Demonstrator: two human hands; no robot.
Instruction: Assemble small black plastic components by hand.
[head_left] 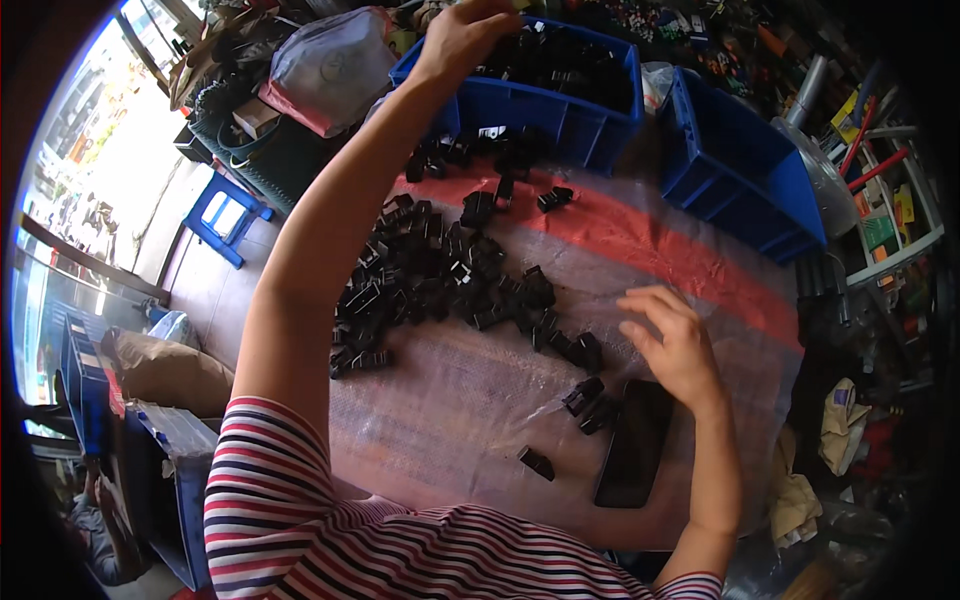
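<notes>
My left hand (462,42) is stretched far out to the top edge of the view, by the left corner of a blue crate (560,98) full of small black plastic parts. Its fingertips are partly cut off there, so I cannot make out what they hold, if anything. Above the sheet-covered table, my right hand (675,345) is open and holds nothing, its thumb and fingers apart. A loose heap of black plastic parts (415,265) covers the table's left and middle. One single black part (537,462) lies near my body. A dark phone (635,445) rests below my right hand.
Right of the full crate stands a second blue crate (735,165), tilted, with its inside showing. A white plastic bag (330,65) is piled at the far left. On the floor stands a blue stool (228,215). Blue bins (180,490) are at the lower left.
</notes>
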